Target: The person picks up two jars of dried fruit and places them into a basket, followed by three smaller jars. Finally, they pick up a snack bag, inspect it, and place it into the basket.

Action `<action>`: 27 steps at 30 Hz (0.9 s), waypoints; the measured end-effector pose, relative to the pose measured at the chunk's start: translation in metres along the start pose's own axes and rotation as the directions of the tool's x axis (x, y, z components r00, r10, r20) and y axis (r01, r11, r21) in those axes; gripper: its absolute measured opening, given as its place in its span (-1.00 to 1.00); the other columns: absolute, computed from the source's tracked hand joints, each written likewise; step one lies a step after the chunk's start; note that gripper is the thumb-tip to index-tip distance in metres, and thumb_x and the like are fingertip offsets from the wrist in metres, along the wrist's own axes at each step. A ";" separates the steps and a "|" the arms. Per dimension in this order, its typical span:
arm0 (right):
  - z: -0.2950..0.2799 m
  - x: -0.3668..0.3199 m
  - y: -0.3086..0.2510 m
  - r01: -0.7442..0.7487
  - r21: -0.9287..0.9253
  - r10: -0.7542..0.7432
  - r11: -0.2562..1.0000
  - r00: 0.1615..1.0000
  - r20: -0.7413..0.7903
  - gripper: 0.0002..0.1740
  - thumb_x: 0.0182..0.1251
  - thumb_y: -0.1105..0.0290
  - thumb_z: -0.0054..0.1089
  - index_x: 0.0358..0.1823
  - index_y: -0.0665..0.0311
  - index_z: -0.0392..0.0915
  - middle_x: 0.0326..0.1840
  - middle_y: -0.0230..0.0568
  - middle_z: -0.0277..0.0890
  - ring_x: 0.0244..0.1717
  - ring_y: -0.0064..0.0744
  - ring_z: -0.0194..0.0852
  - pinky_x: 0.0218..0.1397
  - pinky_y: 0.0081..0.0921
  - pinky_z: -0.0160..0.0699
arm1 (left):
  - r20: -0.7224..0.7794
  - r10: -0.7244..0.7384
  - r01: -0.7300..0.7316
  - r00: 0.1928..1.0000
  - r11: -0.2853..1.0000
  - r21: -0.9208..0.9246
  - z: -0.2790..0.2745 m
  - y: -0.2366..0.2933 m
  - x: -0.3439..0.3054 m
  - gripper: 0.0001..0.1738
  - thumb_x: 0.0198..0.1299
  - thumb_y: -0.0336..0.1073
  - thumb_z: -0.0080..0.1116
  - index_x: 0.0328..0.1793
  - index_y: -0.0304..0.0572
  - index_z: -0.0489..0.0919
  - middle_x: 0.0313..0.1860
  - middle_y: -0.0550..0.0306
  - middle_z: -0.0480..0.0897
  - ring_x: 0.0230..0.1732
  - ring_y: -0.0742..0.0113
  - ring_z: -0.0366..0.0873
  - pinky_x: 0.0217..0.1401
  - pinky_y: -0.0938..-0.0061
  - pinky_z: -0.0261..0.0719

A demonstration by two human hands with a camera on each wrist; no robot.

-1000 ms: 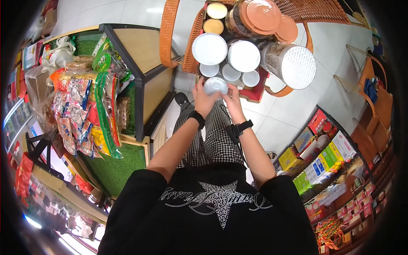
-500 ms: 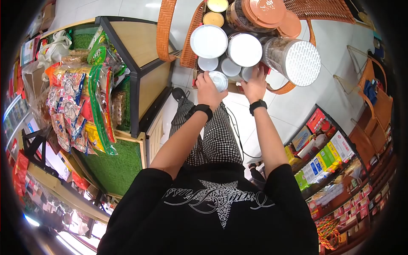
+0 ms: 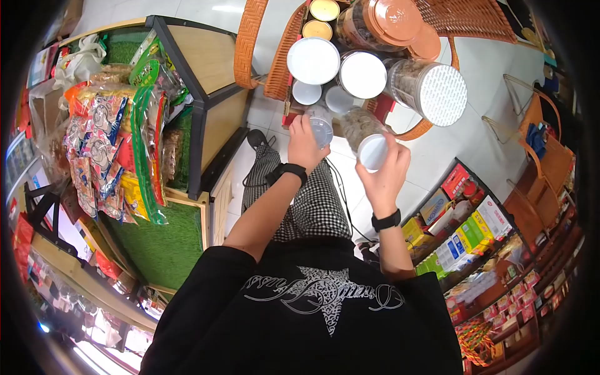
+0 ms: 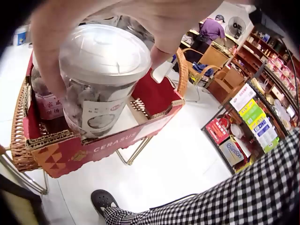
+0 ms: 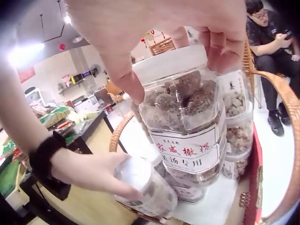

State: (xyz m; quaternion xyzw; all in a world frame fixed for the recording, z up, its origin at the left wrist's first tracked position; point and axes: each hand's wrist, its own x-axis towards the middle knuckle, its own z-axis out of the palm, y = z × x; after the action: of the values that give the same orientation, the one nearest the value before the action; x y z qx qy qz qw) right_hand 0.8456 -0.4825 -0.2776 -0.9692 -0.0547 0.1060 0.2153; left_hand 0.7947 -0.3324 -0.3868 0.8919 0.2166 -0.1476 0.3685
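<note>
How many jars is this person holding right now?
2. A small clear-lidded jar in the left hand, at the front edge of the basket; a bigger white-lidded jar in the right hand, held clear of it.

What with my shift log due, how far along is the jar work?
Done: one jar is out of the wicker basket, held in the right grip. In hand: the left grip holds a smaller jar at the basket's front. Remaining: several white-lidded jars stand inside.

Held jars: 2 – sm. jar [image 3: 321,129] left hand [image 3: 304,147], lg. jar [image 3: 367,136] right hand [image 3: 386,176]. Wicker basket [image 3: 249,44]: 1, far. Inside: white-lid jars [image 3: 313,60] 4 (2 lg., 2 sm.); orange-lid jars [image 3: 387,19] 2; yellow-lid tins [image 3: 317,29] 2; mesh-lid jar [image 3: 435,95] 1.
</note>
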 end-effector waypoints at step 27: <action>0.068 0.040 -0.091 0.194 0.128 -0.185 0.973 0.980 -0.079 -0.19 -0.22 0.32 0.37 0.20 0.19 0.27 -0.12 -0.07 0.24 -0.08 -0.08 0.23 0.00 -0.25 0.29 | 0.063 0.032 -0.028 0.998 0.998 -0.063 0.004 -0.032 -0.013 0.04 -0.31 -0.17 0.41 0.29 -0.39 0.06 0.22 -0.19 0.17 0.18 -0.08 0.22 0.17 0.26 0.37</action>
State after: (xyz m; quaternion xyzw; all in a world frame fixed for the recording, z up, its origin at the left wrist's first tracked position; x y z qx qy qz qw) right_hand 0.8631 -0.3670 -0.3062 -0.9457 -0.1324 0.0559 0.2914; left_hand 0.7669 -0.3186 -0.4033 0.8780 0.1960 -0.1635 0.4050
